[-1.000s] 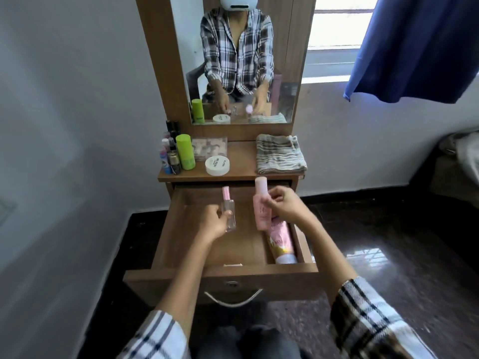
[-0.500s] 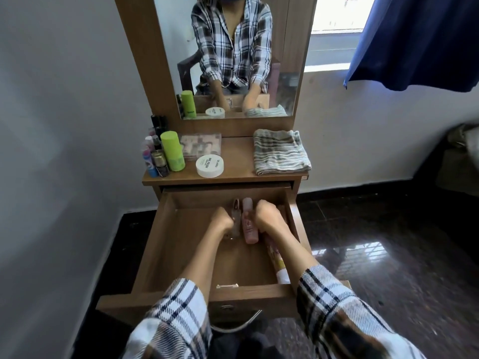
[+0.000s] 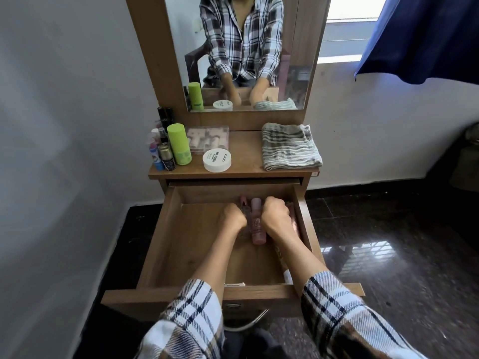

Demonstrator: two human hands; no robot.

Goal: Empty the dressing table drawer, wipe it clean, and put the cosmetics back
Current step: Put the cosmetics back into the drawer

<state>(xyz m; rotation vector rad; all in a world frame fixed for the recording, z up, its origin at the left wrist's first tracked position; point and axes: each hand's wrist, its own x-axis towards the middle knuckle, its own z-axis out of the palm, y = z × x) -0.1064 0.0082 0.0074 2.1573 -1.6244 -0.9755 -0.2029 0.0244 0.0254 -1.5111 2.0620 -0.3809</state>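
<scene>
The wooden drawer [image 3: 166,244] stands pulled out under the dressing table top. Both hands are down inside it near the back right. My left hand [image 3: 232,220] grips a small clear bottle with a pink cap [image 3: 243,203], mostly hidden by the fingers. My right hand [image 3: 276,216] grips a taller pink bottle [image 3: 258,226] that lies or stands low on the drawer floor, right beside the small one. A pink tube [image 3: 294,221] lies along the drawer's right wall, largely covered by my right forearm.
On the table top stand a green bottle [image 3: 178,143], several small bottles [image 3: 162,154] at the left edge, a clear palette case [image 3: 207,139], a white round jar [image 3: 217,160] and a folded striped cloth [image 3: 290,146]. A mirror rises behind. Dark glossy floor lies to the right.
Both hands have lowered the two bottles from above the drawer down to its floor near the back. The camera has tilted down and moved closer.
</scene>
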